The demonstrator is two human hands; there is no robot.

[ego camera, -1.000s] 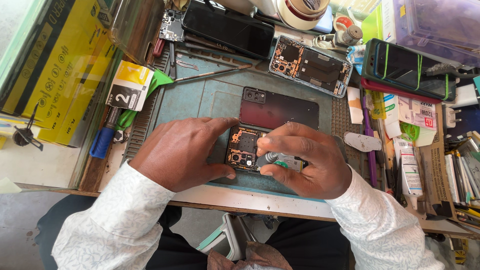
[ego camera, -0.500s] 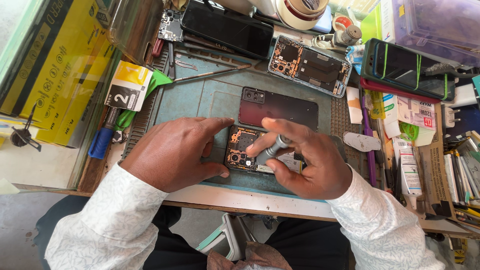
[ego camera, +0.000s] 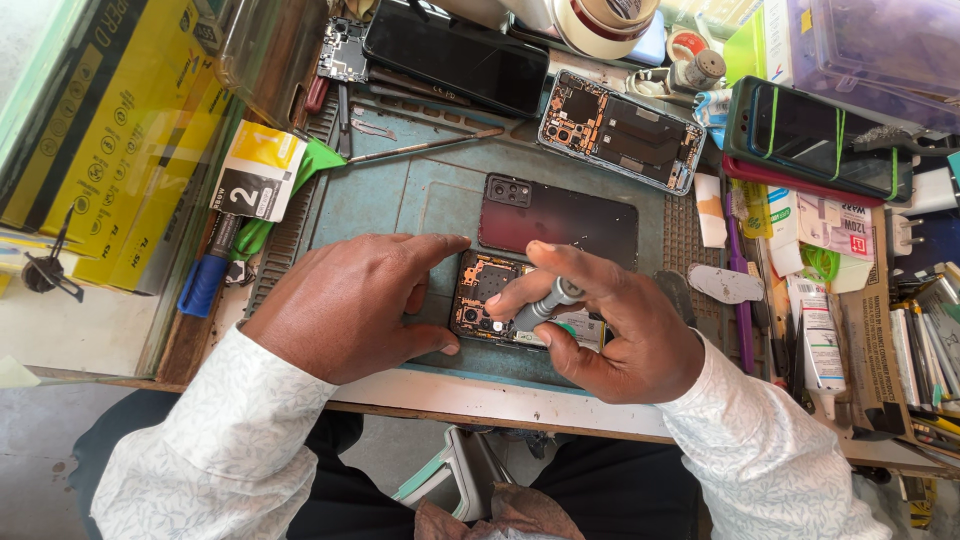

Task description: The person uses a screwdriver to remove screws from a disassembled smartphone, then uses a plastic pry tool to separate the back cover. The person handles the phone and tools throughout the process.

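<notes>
Cluttered repair mat (ego camera: pixel 400 200); left hand (ego camera: pixel 350 305) flat, bracing opened phone (ego camera: pixel 490 300), right hand (ego camera: pixel 620 325) pinching screwdriver (ego camera: pixel 545 305), tip angled left onto board

The right hand (ego camera: pixel 625 330) hides the opened phone's (ego camera: pixel 485 295) right half and the screwdriver's (ego camera: pixel 545 305) tip contact.
</notes>
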